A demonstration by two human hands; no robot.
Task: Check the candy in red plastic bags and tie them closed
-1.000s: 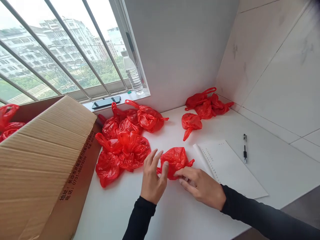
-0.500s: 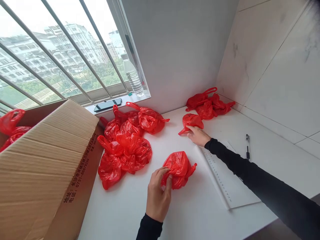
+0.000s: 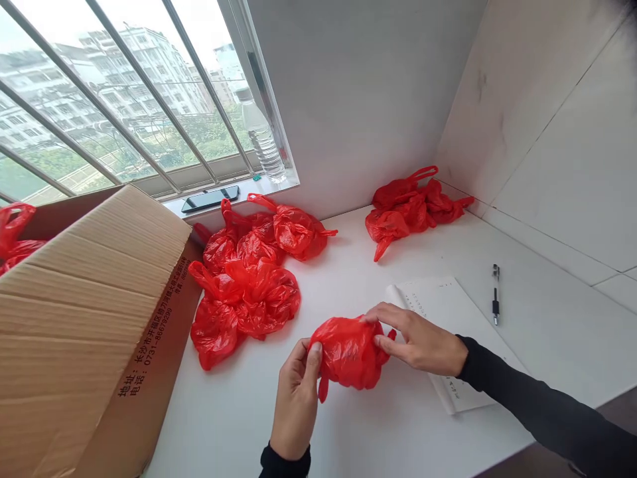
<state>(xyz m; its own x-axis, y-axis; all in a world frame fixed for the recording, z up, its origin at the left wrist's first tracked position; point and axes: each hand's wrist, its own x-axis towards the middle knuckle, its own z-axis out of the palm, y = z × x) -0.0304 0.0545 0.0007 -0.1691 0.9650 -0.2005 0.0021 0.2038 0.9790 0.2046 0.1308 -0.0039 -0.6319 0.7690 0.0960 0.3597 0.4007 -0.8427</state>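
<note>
A small tied red plastic bag lies on the white table in front of me. My left hand grips its left side with thumb and fingers. My right hand pinches its right side with fingertips. A pile of several similar red bags lies to the left, next to the cardboard box. A smaller group of red bags sits in the far corner by the wall.
A large open cardboard box stands at the left with red bags inside. A sheet of paper and a pen lie at the right. A phone and a water bottle rest on the windowsill.
My right hand pushed a loose red bag into the corner group, then came back to the bag in front of me. Both hands now hold that bag.
</note>
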